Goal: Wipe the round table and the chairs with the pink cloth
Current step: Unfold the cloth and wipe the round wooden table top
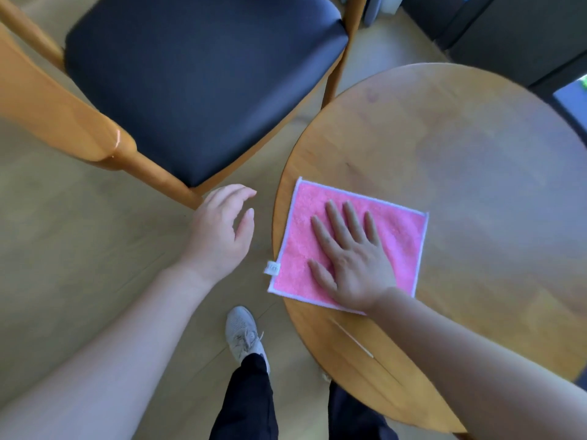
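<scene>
A square pink cloth (403, 236) with a white hem lies spread flat on the left edge of the round wooden table (460, 160). My right hand (349, 258) presses flat on the cloth, fingers straight and spread. My left hand (222, 230) hovers over the floor left of the table, fingers loosely curved, holding nothing. A wooden chair with a dark padded seat (197, 81) stands at the upper left, its near front leg just above my left hand.
The chair's wooden armrest (63, 122) juts in from the left. My shoe (244, 335) and dark trouser legs stand on the pale floor beside the table. Dark furniture (508, 36) fills the upper right corner behind the table.
</scene>
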### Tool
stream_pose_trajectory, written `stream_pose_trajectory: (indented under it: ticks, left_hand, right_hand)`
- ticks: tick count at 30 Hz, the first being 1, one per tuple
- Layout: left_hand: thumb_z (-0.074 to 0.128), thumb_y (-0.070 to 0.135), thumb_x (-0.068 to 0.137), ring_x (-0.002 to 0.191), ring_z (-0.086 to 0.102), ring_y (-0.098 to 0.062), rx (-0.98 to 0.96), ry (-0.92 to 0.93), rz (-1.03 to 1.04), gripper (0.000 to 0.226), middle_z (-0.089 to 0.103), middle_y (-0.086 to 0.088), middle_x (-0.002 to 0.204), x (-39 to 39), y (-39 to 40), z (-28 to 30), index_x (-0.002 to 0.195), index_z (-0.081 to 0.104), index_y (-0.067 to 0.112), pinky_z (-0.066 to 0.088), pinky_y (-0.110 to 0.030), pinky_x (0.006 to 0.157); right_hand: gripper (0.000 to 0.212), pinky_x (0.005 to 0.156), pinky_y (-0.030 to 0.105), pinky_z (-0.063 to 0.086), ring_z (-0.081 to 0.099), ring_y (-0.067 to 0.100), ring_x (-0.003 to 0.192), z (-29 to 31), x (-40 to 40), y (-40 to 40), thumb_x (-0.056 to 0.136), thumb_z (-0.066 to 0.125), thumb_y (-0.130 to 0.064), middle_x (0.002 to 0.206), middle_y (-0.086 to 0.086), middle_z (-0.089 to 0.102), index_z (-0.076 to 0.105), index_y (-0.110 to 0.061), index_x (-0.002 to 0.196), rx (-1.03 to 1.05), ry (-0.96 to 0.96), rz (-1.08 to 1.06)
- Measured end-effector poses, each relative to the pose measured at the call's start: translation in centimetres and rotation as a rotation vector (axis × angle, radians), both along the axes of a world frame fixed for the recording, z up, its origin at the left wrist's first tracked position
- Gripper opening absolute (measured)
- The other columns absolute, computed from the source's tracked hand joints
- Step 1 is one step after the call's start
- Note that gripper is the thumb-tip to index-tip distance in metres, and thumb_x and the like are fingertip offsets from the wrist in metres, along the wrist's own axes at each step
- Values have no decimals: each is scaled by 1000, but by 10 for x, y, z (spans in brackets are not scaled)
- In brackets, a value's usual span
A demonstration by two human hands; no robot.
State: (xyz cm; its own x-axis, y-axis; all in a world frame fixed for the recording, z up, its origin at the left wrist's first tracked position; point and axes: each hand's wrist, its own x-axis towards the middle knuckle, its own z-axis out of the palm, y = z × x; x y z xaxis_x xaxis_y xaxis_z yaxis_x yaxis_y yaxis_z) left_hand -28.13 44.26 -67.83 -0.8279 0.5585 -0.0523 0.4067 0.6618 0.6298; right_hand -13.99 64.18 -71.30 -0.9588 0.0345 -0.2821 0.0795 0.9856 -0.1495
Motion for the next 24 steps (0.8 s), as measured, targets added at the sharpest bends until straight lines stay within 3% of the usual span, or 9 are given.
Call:
stream_pose_trajectory:
  ticks: [6, 15, 20, 24]
  left_hand:
    - [48, 14, 91, 113, 53, -25, -5, -4, -18, 32, 60, -10, 120, -15, -23, -1, 118, 61, 2, 43, -35, 96]
    - [46, 17, 91, 115, 53, -27, -20, -28, -21, 35, 60, -12, 121, -16, -24, -2, 120, 60, 1, 42, -37, 99]
    - [45, 18, 92, 116, 53, -27, -39, -34, -19, 36, 59, -12, 123, -22, -19, -5, 121, 59, 2, 43, -38, 100]
    - [46, 18, 92, 115, 53, -26, -45, -24, -5, 35, 59, -11, 122, -29, -13, -6, 120, 59, 2, 43, -38, 98]
  right_hand:
    - [67, 116, 56, 2, 2, 33, 147, -2, 16, -69, 94, 29, -56, 160, 9, 8, 22, -22, 152, -26, 10, 226]
    - [62, 117, 53, -1, 1, 30, 148, -2, -21, -54, 95, 28, -51, 160, 6, 12, 30, -22, 150, -25, 12, 293]
    - [65, 117, 55, 1, 3, 30, 148, -1, -63, -28, 95, 25, -54, 160, 6, 11, 24, -23, 152, -5, 32, 234]
    - [77, 117, 55, -1, 0, 30, 148, -1, -86, -10, 90, 22, -68, 161, 5, 7, 14, -26, 153, 34, 32, 192]
